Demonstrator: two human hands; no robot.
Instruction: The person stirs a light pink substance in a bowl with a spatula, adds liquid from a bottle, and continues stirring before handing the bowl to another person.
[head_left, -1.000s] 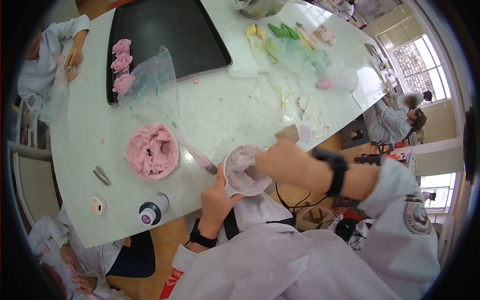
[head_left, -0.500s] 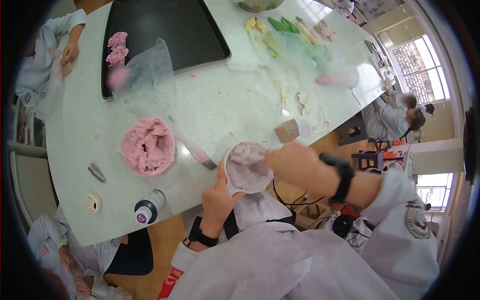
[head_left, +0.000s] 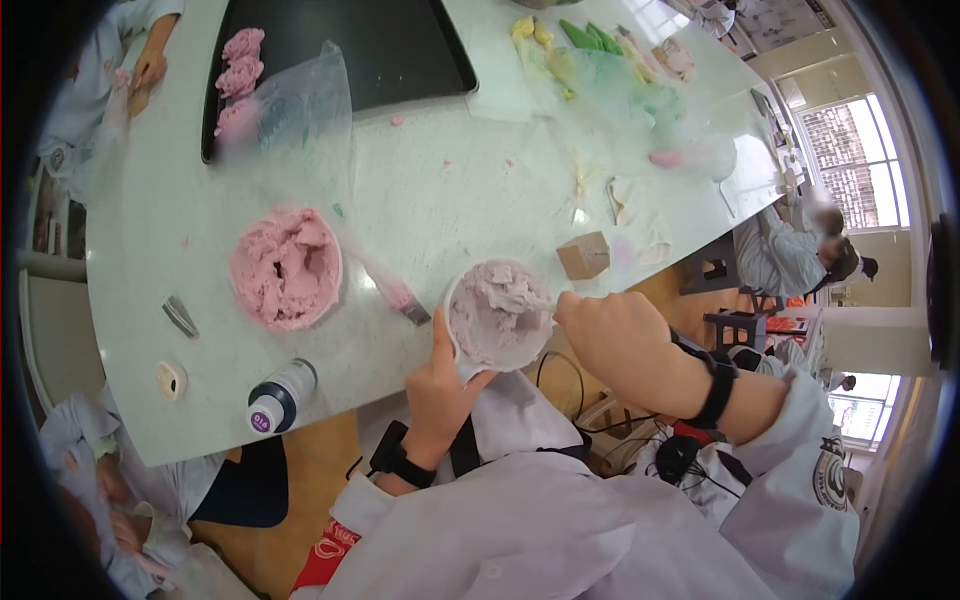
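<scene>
— What has moved in the last second?

— Your right hand [head_left: 615,335] has drawn off the top of the bowl of mauve cream [head_left: 497,313] to its 3 o'clock, so the cream now shows whole. Your left hand [head_left: 440,385] has stayed at the bowl's 7 o'clock.

— And my grip?

— Your left is wrapped round the bowl's wall, thumb up the near side. Your right is fisted on a pale stirring tool [head_left: 547,298]. Only a short bit of it shows, its end in the cream. The bowl is at the near edge of the table [head_left: 450,190], at your 12 o'clock. Whether it rests on the top or hangs just off it, I cannot tell.

— How far along am I?

— Well along, I'd judge. The cream reads as one mauve throughout, with no clear streak of raw colour. It lies in rough ridges, so what's left looks like smoothing. Nothing mauve is on the black tray [head_left: 340,50].

— Count things for me.

— There are two bowls, yours and the bowl of pink cream [head_left: 285,268] at its 9 o'clock. One pink piping bag [head_left: 390,290] lies between them. One dark bottle [head_left: 282,395] lies on its side at 8 o'clock. There is one metal nozzle [head_left: 180,316] and one cardboard box [head_left: 583,255], the box at 1 o'clock. I count three pink flowers [head_left: 245,45] on the tray, the nearest one blurred. The coloured piping bags [head_left: 600,60] far off at 12 o'clock are too tangled to count.
</scene>
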